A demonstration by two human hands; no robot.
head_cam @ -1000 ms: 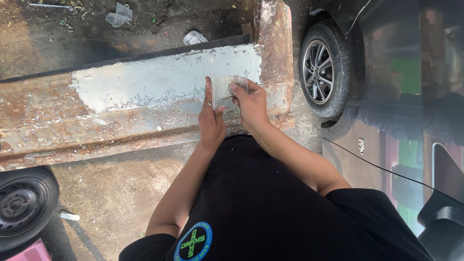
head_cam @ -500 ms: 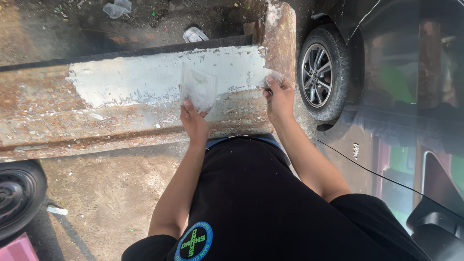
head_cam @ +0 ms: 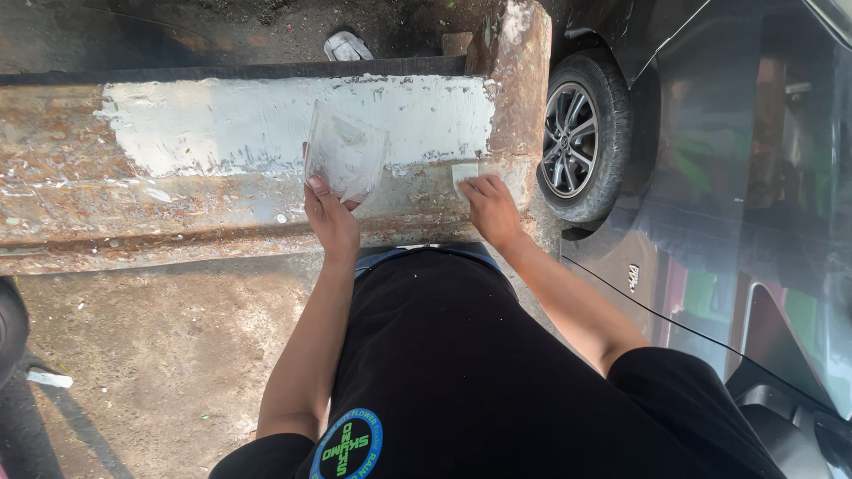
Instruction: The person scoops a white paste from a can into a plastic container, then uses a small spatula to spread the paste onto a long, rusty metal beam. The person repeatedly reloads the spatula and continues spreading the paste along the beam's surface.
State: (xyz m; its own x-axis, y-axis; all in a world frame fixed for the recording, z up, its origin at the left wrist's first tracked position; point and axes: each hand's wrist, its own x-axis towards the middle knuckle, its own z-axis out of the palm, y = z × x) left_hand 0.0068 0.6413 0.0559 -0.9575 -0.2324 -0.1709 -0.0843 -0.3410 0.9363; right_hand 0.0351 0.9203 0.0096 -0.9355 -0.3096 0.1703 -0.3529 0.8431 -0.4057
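Your left hand (head_cam: 330, 222) clenched around flat translucent plastic board (head_cam: 346, 160), smeared with pale putty, held upright against rusty metal panel (head_cam: 177, 213). Board sat at lower edge of smooth white filler patch (head_cam: 266, 120), right of panel's middle. Your right hand (head_cam: 491, 208) pinched small pale rectangular scraper (head_cam: 464, 173), pressed flat near panel's right end, below patch's right corner. Panel surface flaky, pitted brown. Car wheel (head_cam: 581, 142) just beside right end.

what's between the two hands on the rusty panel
In the head view, only bare panel: a stretch of rusty metal panel with the lower edge of the white filler patch separates the left hand, holding a flat smeared board, from the right hand pressing a small spreader.
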